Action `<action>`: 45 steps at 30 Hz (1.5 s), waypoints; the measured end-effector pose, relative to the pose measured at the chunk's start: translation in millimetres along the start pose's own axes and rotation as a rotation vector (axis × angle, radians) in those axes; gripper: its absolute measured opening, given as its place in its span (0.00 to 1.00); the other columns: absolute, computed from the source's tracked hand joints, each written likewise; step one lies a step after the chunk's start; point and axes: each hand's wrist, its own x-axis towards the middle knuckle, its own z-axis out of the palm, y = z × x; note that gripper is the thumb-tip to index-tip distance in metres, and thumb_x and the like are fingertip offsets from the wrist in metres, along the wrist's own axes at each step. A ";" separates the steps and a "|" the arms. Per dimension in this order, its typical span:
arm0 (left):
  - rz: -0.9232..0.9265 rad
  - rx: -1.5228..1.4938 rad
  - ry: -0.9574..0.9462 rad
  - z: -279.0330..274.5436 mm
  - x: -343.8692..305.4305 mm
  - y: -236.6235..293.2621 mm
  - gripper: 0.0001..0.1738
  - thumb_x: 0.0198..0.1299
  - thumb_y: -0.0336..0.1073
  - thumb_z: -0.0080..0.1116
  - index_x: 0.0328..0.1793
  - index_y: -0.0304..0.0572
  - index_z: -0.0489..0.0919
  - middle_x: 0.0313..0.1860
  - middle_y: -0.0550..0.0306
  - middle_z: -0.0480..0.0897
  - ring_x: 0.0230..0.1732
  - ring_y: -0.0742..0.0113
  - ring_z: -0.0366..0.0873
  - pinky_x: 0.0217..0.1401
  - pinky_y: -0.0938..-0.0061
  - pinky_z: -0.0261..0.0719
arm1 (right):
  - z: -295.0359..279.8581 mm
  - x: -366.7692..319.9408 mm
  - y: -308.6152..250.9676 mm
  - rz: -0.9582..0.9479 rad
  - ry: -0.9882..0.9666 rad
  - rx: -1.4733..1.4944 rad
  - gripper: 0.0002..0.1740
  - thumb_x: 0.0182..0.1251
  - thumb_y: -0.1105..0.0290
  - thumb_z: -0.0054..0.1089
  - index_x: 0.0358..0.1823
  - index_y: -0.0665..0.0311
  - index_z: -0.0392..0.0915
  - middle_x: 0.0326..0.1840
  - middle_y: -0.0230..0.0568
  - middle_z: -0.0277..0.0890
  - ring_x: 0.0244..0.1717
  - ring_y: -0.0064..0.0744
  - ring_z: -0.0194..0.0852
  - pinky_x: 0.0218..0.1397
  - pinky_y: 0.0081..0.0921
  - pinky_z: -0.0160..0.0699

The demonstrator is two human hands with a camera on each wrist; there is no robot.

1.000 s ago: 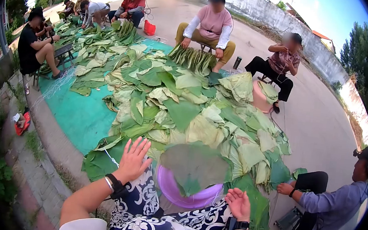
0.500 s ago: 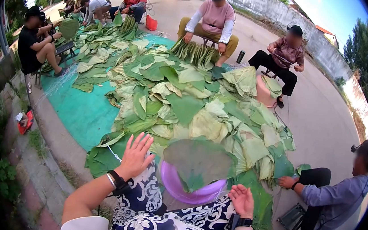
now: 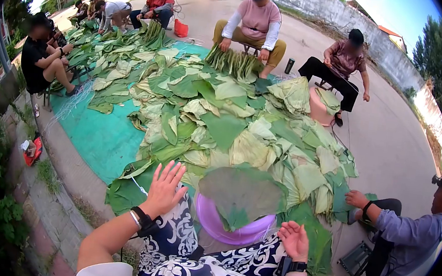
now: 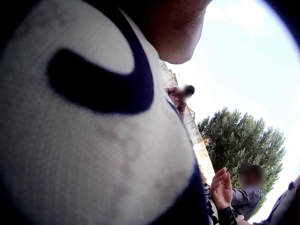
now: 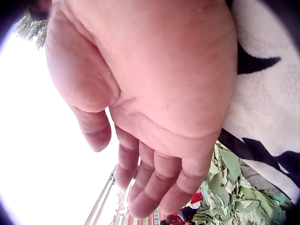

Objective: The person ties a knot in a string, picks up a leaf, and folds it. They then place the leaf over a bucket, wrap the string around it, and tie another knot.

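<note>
Fingers straight and slightly spread, my left hand holds nothing and is over the patterned trousers at the left knee. My right hand lies by the right thigh, palm turned up and fingers loosely bent. The right wrist view shows its bare palm with nothing in it. Between the knees stands a purple basin, and a broad grey-green lotus leaf lies across its top. Neither hand touches the leaf. In the left wrist view, trouser cloth fills much of the picture.
A heap of lotus leaves spreads ahead over a green tarp. Several people sit around it, one gripping a leaf bundle. At right a person in a grey-blue top reaches toward the heap beside a folding stool.
My hands keep their pose while the head view shifts slightly. The person in the maroon top has lowered one arm. At left, a raised leaf has gone down; the person at right has leaned.
</note>
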 end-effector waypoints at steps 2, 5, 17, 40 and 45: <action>0.008 -0.007 0.011 0.6 -0.4 -0.2 0.35 0.65 0.49 0.51 0.75 0.40 0.63 0.74 0.48 0.65 0.78 0.51 0.53 0.79 0.50 0.42 | 0.0 -2.6 -0.1 0.005 0.004 0.005 0.28 0.77 0.51 0.42 0.59 0.70 0.74 0.60 0.57 0.75 0.60 0.50 0.74 0.69 0.49 0.67; 0.001 0.006 -0.015 -1.7 0.6 1.1 0.35 0.65 0.50 0.51 0.75 0.40 0.63 0.74 0.48 0.65 0.78 0.51 0.53 0.79 0.50 0.42 | 2.8 4.9 -0.8 0.008 -0.007 0.018 0.28 0.78 0.51 0.42 0.59 0.70 0.74 0.60 0.58 0.75 0.60 0.50 0.74 0.69 0.49 0.68; 0.013 -0.007 0.003 -2.6 0.4 1.6 0.35 0.65 0.48 0.51 0.75 0.40 0.63 0.74 0.49 0.65 0.78 0.52 0.54 0.79 0.52 0.43 | 4.6 3.2 0.6 -0.007 0.002 -0.007 0.27 0.77 0.51 0.43 0.59 0.69 0.74 0.60 0.57 0.75 0.60 0.49 0.75 0.69 0.49 0.68; 0.022 0.014 0.008 4.7 -0.7 -2.5 0.34 0.64 0.49 0.53 0.74 0.42 0.65 0.72 0.50 0.67 0.77 0.53 0.55 0.79 0.50 0.43 | 6.1 -2.3 0.8 -0.045 -0.003 0.014 0.27 0.78 0.52 0.42 0.58 0.68 0.75 0.58 0.55 0.77 0.58 0.48 0.76 0.66 0.47 0.71; 0.028 0.010 0.010 6.5 -0.2 0.6 0.35 0.64 0.47 0.53 0.75 0.42 0.64 0.73 0.49 0.66 0.77 0.52 0.55 0.79 0.50 0.42 | 0.9 -5.0 1.2 -0.064 0.006 0.016 0.27 0.78 0.52 0.42 0.58 0.69 0.74 0.58 0.55 0.77 0.57 0.48 0.77 0.66 0.47 0.71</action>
